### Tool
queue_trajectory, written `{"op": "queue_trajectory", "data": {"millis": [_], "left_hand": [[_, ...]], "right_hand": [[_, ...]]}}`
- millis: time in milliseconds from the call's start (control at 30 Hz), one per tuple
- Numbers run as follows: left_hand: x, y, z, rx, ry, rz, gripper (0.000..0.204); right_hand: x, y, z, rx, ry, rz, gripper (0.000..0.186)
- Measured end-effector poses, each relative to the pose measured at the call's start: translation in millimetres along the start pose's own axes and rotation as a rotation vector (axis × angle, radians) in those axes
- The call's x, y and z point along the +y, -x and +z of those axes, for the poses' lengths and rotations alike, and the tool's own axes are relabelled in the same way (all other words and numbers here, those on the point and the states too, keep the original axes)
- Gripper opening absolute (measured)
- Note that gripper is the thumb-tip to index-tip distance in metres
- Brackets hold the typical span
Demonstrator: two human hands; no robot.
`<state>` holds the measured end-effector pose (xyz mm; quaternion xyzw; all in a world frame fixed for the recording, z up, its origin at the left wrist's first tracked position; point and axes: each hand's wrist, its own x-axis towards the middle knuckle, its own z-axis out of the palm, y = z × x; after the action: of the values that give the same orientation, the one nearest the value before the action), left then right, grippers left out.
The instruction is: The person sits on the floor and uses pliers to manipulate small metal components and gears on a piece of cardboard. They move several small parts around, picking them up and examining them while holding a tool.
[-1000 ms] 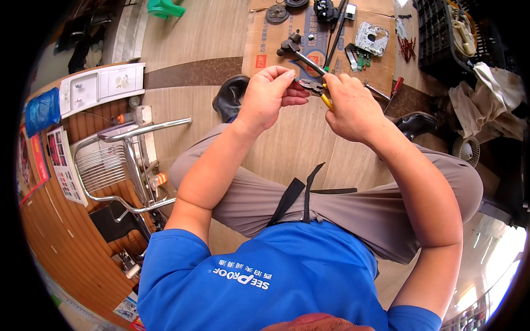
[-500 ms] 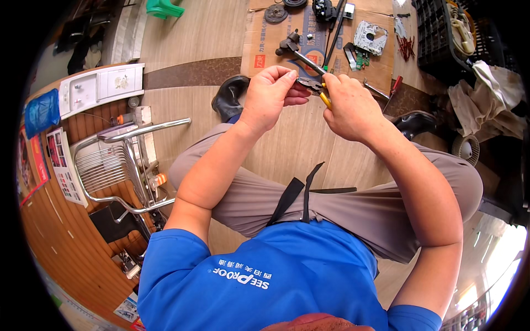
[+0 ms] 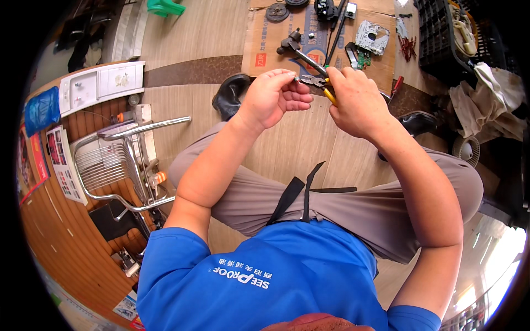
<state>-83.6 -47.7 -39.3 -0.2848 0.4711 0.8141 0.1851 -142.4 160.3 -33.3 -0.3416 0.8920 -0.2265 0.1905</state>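
Observation:
My right hand (image 3: pixel 358 102) is closed round the yellow handles of a pair of pliers (image 3: pixel 314 81), whose dark metal jaws point left. Just left of the jaw tips, my left hand (image 3: pixel 275 98) pinches a very small part between thumb and forefinger; its kind is too small to make out. The other fingers of that hand are loosely curled beneath. Both hands are held up over the floor, at the near edge of a flattened cardboard sheet (image 3: pixel 265 41). On the sheet, beyond the pliers, lies a hammer (image 3: pixel 301 51).
The cardboard also bears a metal drive plate (image 3: pixel 372 37), a green circuit board (image 3: pixel 362 59) and a dark round disc (image 3: pixel 277 12). Thin red pieces (image 3: pixel 407 48) lie beside a black crate (image 3: pixel 441 41) at right. A metal-framed chair (image 3: pixel 105 165) stands at left.
The pliers' jaws have drawn slightly away from my left fingertips and show more openly. My left hand has turned a little, its lower fingers spreading into view.

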Motion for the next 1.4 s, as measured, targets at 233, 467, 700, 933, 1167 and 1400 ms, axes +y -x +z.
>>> {"op": "queue_trajectory", "data": {"millis": [233, 467, 700, 933, 1167, 1400], "left_hand": [[2, 0, -1, -0.074, 0.009, -0.068, 0.019], [3, 0, -1, -0.068, -0.027, -0.039, 0.016], [5, -3, -3, -0.115, -0.067, 0.01, 0.016], [14, -5, -7, -0.18, -0.116, -0.081, 0.018], [19, -4, -10, -0.217, -0.102, -0.155, 0.018], [19, -6, -10, -0.246, -0.097, -0.174, 0.018]], "right_hand": [[3, 0, 2, 0.063, 0.007, -0.067, 0.043], [0, 1, -1, 0.026, 0.027, -0.05, 0.045], [2, 1, -1, -0.009, -0.018, -0.036, 0.049], [5, 1, -1, 0.037, 0.032, -0.1, 0.05], [6, 1, -2, 0.045, 0.04, -0.137, 0.053], [6, 2, -2, 0.035, 0.029, -0.128, 0.052]]}}
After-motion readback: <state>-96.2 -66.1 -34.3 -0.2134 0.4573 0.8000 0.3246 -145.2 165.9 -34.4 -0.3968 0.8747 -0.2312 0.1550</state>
